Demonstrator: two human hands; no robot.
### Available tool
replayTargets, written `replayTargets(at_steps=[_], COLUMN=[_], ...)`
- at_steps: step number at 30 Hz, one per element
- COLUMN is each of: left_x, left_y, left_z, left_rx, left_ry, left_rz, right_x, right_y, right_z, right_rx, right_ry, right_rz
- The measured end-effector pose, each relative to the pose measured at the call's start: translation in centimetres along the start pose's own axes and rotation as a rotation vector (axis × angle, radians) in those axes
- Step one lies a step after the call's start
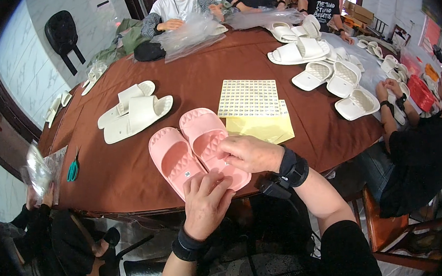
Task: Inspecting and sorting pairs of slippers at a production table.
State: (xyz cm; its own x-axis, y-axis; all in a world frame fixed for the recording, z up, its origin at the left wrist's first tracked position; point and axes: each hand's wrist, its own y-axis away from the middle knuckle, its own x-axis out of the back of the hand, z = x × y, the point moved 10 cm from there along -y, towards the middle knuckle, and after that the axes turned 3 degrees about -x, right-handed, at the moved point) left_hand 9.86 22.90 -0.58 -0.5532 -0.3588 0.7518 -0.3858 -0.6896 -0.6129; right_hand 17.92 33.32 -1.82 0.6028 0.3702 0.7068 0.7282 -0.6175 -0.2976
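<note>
A pair of pink slippers (161, 148) lies side by side on the table in front of me, toes pointing away. A small white label sits on the left slipper's insole, and part of another shows on the right one under my fingers. My left hand (205, 200) is over the heel ends, its fingers bent onto the insoles and gripping the right slipper's heel. My right hand (248, 154) is closed in a pinch over the right slipper's insole; anything between its fingertips is hidden. Beside it lie a sheet of small printed stickers (247, 98) and a yellow backing sheet (262, 128).
White slippers (142, 113) lie at the left; several more white slippers (305, 50) are grouped at the right. Teal-handled scissors (73, 170) rest near the left edge of the brown tablecloth (113, 171). Co-workers sit or stand around the table, some handling clear plastic bags (191, 35).
</note>
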Motion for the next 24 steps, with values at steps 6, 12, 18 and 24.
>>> replayTargets(at_steps=[6, 12, 18, 24], left_x=[-0.1, -0.2, -0.1, -0.3], left_y=[0.1, 0.0, 0.0, -0.1], left_z=[0.0, -0.1, -0.2, -0.1], left_rx=[-0.004, 0.001, -0.001, -0.004], left_ry=[-0.001, -0.005, -0.003, -0.005], left_rz=[-0.002, -0.007, 0.0, -0.004], right_x=[-0.3, 0.1, 0.1, -0.4], right_y=[-0.1, 0.0, -0.1, -0.1], right_z=[-0.6, -0.4, -0.8, -0.8], right_rx=[0.061, 0.038, 0.071, 0.1], right_ry=[0.13, 0.044, 0.071, 0.148], right_rz=[0.027, 0.034, 0.01, 0.026])
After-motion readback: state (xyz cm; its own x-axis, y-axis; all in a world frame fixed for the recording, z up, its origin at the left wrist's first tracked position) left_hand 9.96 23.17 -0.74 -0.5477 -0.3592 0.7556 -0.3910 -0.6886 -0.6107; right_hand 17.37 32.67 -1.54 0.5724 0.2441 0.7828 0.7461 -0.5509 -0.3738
